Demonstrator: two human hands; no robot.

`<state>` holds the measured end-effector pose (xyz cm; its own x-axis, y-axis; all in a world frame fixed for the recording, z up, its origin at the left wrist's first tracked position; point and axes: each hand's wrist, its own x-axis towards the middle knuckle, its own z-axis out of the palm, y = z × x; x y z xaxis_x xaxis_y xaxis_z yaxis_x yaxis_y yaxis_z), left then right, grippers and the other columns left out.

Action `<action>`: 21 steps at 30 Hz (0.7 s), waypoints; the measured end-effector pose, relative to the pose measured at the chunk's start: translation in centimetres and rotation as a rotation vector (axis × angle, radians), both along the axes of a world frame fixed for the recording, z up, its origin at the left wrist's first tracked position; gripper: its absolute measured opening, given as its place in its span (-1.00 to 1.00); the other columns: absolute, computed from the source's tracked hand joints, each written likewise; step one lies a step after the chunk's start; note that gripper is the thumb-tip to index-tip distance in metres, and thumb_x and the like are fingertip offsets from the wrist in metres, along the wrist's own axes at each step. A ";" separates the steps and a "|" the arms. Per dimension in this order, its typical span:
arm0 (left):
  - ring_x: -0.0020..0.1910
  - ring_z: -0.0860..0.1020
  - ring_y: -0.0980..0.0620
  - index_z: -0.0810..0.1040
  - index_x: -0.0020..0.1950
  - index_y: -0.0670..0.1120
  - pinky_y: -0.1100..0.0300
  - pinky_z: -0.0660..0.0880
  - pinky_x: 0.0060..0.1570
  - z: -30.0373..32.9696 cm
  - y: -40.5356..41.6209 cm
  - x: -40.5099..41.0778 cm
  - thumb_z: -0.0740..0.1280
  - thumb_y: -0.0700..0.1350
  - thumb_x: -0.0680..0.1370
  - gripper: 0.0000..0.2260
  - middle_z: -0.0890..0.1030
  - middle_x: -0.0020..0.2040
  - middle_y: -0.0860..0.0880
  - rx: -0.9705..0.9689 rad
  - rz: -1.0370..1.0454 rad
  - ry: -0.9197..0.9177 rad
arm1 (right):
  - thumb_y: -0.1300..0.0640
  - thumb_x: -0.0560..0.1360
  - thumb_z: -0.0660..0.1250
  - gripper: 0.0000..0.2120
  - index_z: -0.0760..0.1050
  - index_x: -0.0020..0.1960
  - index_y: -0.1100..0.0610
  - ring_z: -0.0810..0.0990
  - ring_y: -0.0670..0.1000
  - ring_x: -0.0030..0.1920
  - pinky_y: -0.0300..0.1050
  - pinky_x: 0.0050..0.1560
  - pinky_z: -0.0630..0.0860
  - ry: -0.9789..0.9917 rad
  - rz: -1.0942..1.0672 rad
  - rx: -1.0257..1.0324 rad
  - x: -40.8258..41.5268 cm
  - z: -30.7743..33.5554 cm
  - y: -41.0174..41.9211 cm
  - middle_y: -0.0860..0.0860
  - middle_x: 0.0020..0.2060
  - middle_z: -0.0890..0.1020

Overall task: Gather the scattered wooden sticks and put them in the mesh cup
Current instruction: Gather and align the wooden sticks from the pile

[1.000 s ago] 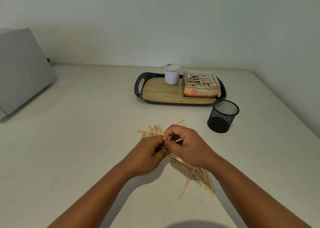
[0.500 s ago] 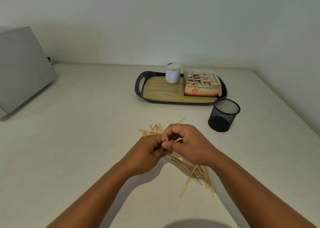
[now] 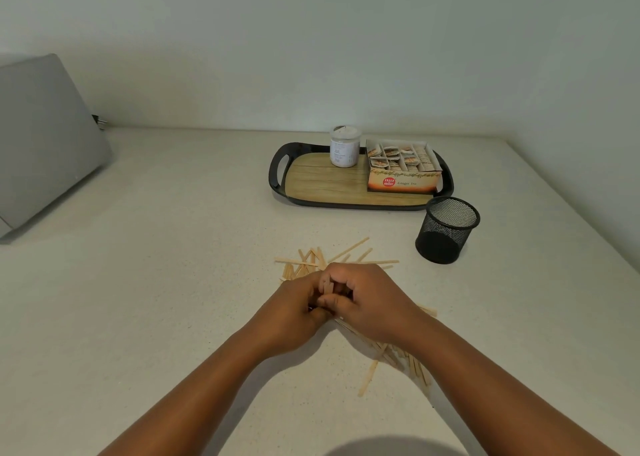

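A few pale, flat wooden sticks [image 3: 327, 286] are pinched upright between the curled fingers of the left hand [image 3: 294, 312] and right hand [image 3: 369, 303], which are pressed together. The sticks' lower ends are hidden by the fingers, so their number cannot be told. The remaining sticks are scattered flat on the counter [image 3: 173, 282] beneath, pointing many ways. The black mesh cup [image 3: 446, 230] is seen upright, far right.

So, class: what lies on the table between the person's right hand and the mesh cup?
In the head view, a few loose wooden sticks fan out just beyond the right hand; past them the table is bare up to the mesh cup.
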<state>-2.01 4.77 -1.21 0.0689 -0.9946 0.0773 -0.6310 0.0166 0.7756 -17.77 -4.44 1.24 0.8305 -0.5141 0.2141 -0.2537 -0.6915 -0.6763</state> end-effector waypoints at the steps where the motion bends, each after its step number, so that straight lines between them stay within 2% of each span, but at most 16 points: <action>1: -0.01 0.64 0.27 0.54 0.01 0.31 0.33 0.58 -0.03 0.0 0.0 -0.1 0.36 -0.17 0.58 -0.69 0.67 -0.02 0.29 -0.006 0.012 0.013 | 0.12 0.53 0.45 -0.91 0.55 -0.11 0.01 0.60 -0.01 -0.24 0.15 -0.17 0.58 -0.019 -0.014 0.007 0.0 0.0 0.0 -0.05 -0.26 0.65; 4: -0.02 0.65 0.23 0.51 0.09 0.28 0.26 0.59 -0.05 -0.3 0.0 -0.2 0.29 -0.19 0.62 -0.69 0.68 -0.03 0.24 -0.017 0.013 0.004 | 0.05 0.49 0.50 -0.88 0.56 -0.04 -0.05 0.64 -0.07 -0.23 0.08 -0.13 0.62 -0.067 -0.051 0.110 -0.2 0.2 0.0 -0.08 -0.26 0.67; 7: -0.06 0.65 0.27 0.52 0.22 0.18 0.40 0.53 -0.10 -0.4 0.0 -0.1 0.24 -0.18 0.68 -0.74 0.68 -0.08 0.25 -0.024 0.008 0.005 | -0.02 0.50 0.50 -0.81 0.53 0.05 -0.12 0.63 -0.15 -0.26 -0.16 -0.24 0.59 -0.151 -0.106 0.304 -1.1 0.4 -1.1 -0.12 -0.23 0.70; 9: -0.09 0.60 0.29 0.53 0.23 0.14 0.45 0.46 -0.11 -0.4 -0.3 0.2 0.21 -0.19 0.70 -0.75 0.65 -0.12 0.24 -0.038 0.017 -0.027 | -0.01 0.55 0.45 -0.92 0.55 -0.02 -0.11 0.61 -0.16 -0.25 -0.20 -0.26 0.55 -0.143 -0.215 0.233 -1.8 0.3 -2.3 -0.14 -0.24 0.66; 11: -0.03 0.56 0.29 0.54 0.26 0.07 0.45 0.42 -0.06 -0.3 -0.6 0.5 0.17 -0.21 0.70 -0.74 0.62 0.01 0.20 -0.021 0.018 -0.096 | -0.02 0.56 0.41 -0.95 0.55 -0.05 -0.13 0.61 -0.14 -0.11 -0.18 -0.16 0.51 0.087 -0.290 0.038 -2.6 0.0 -3.6 -0.23 -0.15 0.61; 12: -0.01 0.54 0.26 0.55 0.25 0.04 0.40 0.44 -0.03 -0.2 -0.9 0.6 0.16 -0.21 0.70 -0.75 0.61 0.05 0.15 -0.008 0.009 -0.153 | -0.06 0.56 0.40 -0.94 0.55 0.01 -0.14 0.60 -0.12 -0.01 -0.15 -0.08 0.52 0.252 -0.293 -0.042 -3.0 -0.3 -4.1 -0.25 -0.05 0.57; 14: -0.05 0.51 0.17 0.55 0.18 0.02 0.19 0.51 -0.03 -0.3 -1.2 0.7 0.17 -0.15 0.69 -0.81 0.59 0.01 0.10 -0.009 -0.022 -0.298 | -0.15 0.53 0.40 -0.75 0.54 0.16 -0.11 0.53 -0.03 0.11 -0.06 0.04 0.55 0.529 -0.255 -0.113 -3.6 -0.9 -4.8 -0.14 0.10 0.50; 15: -0.05 0.52 0.12 0.54 0.16 0.03 0.10 0.53 -0.04 -0.3 -1.3 0.8 0.18 -0.08 0.70 -0.84 0.59 0.00 0.07 -0.011 -0.036 -0.370 | -0.19 0.51 0.41 -0.72 0.52 0.15 -0.10 0.51 -0.02 0.09 -0.05 0.01 0.53 0.608 -0.239 -0.121 -3.8 -1.1 -5.0 -0.11 0.10 0.48; 18: 0.07 0.55 0.07 0.51 0.34 0.11 0.09 0.54 0.03 -0.5 -1.6 1.2 0.30 0.03 0.65 -0.74 0.59 0.15 0.08 0.026 -0.051 -0.482 | -0.18 0.52 0.42 -0.78 0.47 -0.01 -0.08 0.47 -0.02 -0.03 -0.12 -0.18 0.39 0.595 -0.237 -0.135 -3.8 -1.8 -5.2 -0.08 0.00 0.44; 19: 0.09 0.55 0.06 0.49 0.38 0.12 0.09 0.55 0.04 -0.6 -1.7 1.3 0.34 0.02 0.63 -0.69 0.58 0.17 0.09 0.037 -0.056 -0.488 | -0.13 0.53 0.42 -0.82 0.48 -0.02 -0.07 0.48 -0.02 -0.05 -0.13 -0.20 0.38 0.562 -0.246 -0.127 -3.8 -1.9 -5.2 -0.07 -0.01 0.45; 21: 0.08 0.56 0.03 0.54 0.33 0.09 0.09 0.55 0.01 -0.7 -2.0 1.5 0.38 -0.04 0.61 -0.71 0.57 0.14 0.07 0.034 -0.069 -0.481 | -0.05 0.56 0.42 -0.87 0.56 0.02 -0.01 0.52 -0.02 -0.06 -0.11 -0.14 0.47 0.515 -0.271 -0.115 -3.6 -2.1 -5.0 -0.05 0.00 0.50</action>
